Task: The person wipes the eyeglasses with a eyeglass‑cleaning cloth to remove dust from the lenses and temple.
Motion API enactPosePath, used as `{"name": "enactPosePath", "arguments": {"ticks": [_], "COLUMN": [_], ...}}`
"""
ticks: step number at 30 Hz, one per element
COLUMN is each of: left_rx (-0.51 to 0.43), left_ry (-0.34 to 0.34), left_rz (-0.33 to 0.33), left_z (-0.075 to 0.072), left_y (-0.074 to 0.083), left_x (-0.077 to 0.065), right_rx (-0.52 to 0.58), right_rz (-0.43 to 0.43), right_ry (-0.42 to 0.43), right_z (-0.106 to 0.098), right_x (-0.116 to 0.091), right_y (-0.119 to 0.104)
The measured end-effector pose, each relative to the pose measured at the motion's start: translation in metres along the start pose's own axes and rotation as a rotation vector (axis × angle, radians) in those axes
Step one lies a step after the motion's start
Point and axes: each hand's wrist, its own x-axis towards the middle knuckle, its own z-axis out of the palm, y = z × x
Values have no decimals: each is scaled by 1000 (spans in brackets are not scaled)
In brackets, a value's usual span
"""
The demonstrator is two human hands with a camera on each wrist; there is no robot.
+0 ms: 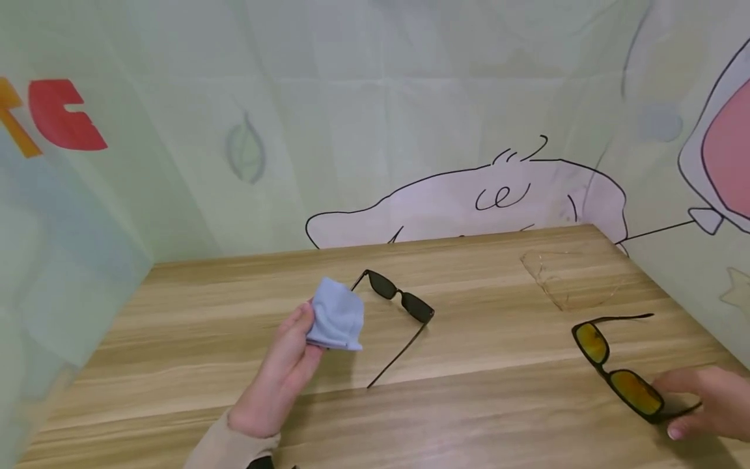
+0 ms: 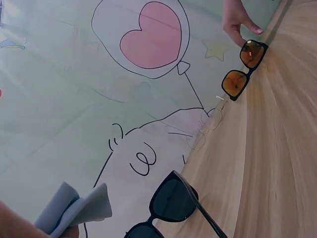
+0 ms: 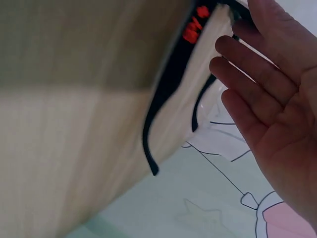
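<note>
A folded light-blue lens cloth [image 1: 336, 316] is pinched between the thumb and fingers of my left hand [image 1: 287, 365]. It also shows in the left wrist view, as a cloth [image 2: 74, 210] at lower left. Just beyond it, black sunglasses [image 1: 417, 306] with dark lenses lie on the table, temples unfolded. My right hand [image 1: 711, 397] is at black sunglasses [image 1: 635, 391] with orange mirrored lenses, thumb and fingers either side of a temple. In the right wrist view its fingers [image 3: 257, 82] are loosely extended next to the temples [image 3: 166, 89]; contact is unclear.
Thin clear-framed glasses [image 1: 551, 283] lie towards the back right of the wooden table [image 1: 193, 345]. Behind the table hangs a pale printed curtain [image 1: 351, 130] with cartoon drawings. The table's right edge runs close to the orange-lensed sunglasses.
</note>
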Motion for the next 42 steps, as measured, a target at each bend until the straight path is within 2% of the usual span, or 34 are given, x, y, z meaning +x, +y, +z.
{"name": "enactPosePath", "arguments": {"ticks": [3,9,11,17,20,24,27,30,32,35,39,42], "left_rx": [-10,-32,-26,0,5,-15,-15,-17,-24,-26,-16,-19], "left_ry": [5,-6,-12,-25,-24,-21,-20,-8,0,-4,-19,-18], "left_rz": [-4,-8,-13,-5,-2,7,8,5,0,1,10,11], "left_z": [0,0,1,5,5,3,1,0,0,1,3,5], "left_y": [-1,-2,-3,-3,-3,-4,-4,-4,-3,-3,-3,-3], "left_x": [1,2,3,5,6,6,5,4,4,3,4,3], "right_rx": [38,94,61,-79,-70,2,119,230,264,250,164,153], "right_rz": [-3,55,48,134,97,-38,-30,25,56,68,97,124], "right_ry": [43,32,47,52,118,226,199,137,107,120,179,195], "right_z": [9,17,19,24,27,32,29,21,16,9,1,-4], "right_x": [0,4,8,16,17,17,16,16,17,22,30,36], "right_y": [-3,-13,-17,-28,-30,-31,-34,-38,-42,-50,-62,-70]}}
